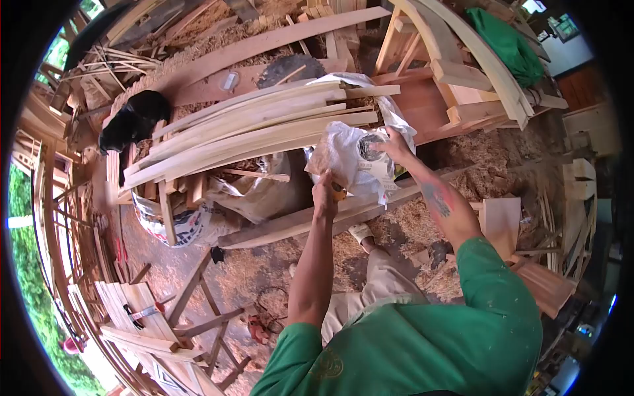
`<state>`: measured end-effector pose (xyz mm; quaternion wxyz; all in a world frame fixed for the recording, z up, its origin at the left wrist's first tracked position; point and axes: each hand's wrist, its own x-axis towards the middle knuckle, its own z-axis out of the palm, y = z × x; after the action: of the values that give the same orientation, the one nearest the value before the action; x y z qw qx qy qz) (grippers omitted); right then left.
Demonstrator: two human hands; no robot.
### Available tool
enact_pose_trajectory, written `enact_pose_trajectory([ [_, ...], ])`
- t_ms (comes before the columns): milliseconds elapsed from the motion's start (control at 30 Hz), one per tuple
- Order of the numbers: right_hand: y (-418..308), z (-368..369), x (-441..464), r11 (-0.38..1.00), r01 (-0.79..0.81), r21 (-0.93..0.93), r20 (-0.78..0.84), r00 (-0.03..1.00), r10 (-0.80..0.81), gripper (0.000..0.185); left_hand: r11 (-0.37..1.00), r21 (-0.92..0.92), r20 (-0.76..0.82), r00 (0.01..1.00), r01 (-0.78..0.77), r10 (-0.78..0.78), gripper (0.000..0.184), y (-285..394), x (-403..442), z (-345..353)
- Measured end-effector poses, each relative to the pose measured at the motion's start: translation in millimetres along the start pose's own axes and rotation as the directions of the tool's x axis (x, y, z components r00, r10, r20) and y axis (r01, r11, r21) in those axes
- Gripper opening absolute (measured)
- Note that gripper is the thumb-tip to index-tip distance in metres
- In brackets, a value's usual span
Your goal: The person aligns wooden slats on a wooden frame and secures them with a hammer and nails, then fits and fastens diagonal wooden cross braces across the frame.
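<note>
My left hand (325,191) is closed at the lower edge of a crumpled white plastic bag (342,153), beside a small yellow object (338,193) that is partly hidden. On the bag's right side, my right hand (394,146) reaches with bent fingers to a dark, greyish bundle (372,146) in the bag's opening. Whether its fingers grip the bundle or the plastic is too small to tell. Long pale wood strips (251,135) lie stacked just left of the bag.
Large white sacks (254,191) stand under the strips. A black item (135,119) lies at their left end. Curved boards and a green cloth (505,46) are at upper right. A clamp (146,311) sits on planks at lower left. Shavings cover the floor.
</note>
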<state>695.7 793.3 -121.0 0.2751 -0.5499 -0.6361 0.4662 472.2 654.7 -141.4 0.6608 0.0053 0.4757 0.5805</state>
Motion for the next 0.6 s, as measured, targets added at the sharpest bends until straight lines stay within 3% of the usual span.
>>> enact_pose_trajectory([
  [33,22,-8,19,0.987,-0.024,-0.157,0.036,0.999,0.030,0.060,1.000,-0.002,-0.038,0.999,0.001,-0.001,0.021,-26,27,0],
  [67,40,-6,31,0.968,-0.066,-0.241,0.026,0.997,0.075,0.063,0.993,0.114,-0.096,0.995,0.005,0.006,0.021,-38,44,-4],
  [100,59,-6,39,0.969,-0.069,-0.239,0.044,0.996,0.081,0.063,0.974,0.227,-0.154,0.988,0.020,0.015,0.021,-51,58,-9],
  [167,69,3,39,0.907,0.064,-0.415,-0.113,0.986,-0.121,0.063,0.971,0.240,-0.213,0.976,0.011,0.041,0.023,-64,71,-8],
  [200,63,-1,39,0.934,-0.111,-0.340,-0.031,0.994,0.106,0.065,0.950,0.312,-0.223,0.971,-0.015,0.088,0.024,-65,73,-9],
  [300,57,-1,29,0.892,-0.027,-0.451,-0.055,0.998,0.002,0.071,0.925,0.380,-0.249,0.961,-0.014,0.117,0.035,-54,50,4],
  [367,51,-7,25,0.896,-0.019,-0.444,-0.072,0.997,-0.014,0.072,0.692,0.722,-0.441,0.758,-0.018,0.481,0.047,-49,30,14],
  [400,49,-12,22,0.896,-0.027,-0.442,-0.099,0.995,-0.019,0.074,0.587,0.810,-0.401,0.737,0.009,0.544,0.051,-45,22,14],
  [433,41,-19,17,0.897,-0.020,-0.442,-0.097,0.995,-0.026,0.074,0.588,0.809,-0.402,0.734,0.004,0.548,0.051,-43,13,22],
  [500,24,-37,7,0.929,-0.080,-0.362,-0.018,0.997,0.079,0.072,0.167,0.971,-0.021,0.630,-0.173,0.777,0.049,-38,-6,51],
  [533,31,-41,1,0.930,-0.019,-0.367,-0.057,0.998,-0.002,0.071,-0.108,0.959,0.262,0.672,-0.263,0.692,0.051,-39,-8,61],
  [567,31,-45,-9,0.926,-0.004,-0.378,-0.037,0.999,-0.010,0.071,-0.082,0.930,0.312,0.649,-0.360,0.693,0.054,-43,0,73],
  [600,30,-49,-21,0.952,-0.028,-0.304,-0.076,0.997,0.005,0.068,-0.093,0.934,0.322,0.702,-0.344,0.636,0.058,-46,9,82],
])
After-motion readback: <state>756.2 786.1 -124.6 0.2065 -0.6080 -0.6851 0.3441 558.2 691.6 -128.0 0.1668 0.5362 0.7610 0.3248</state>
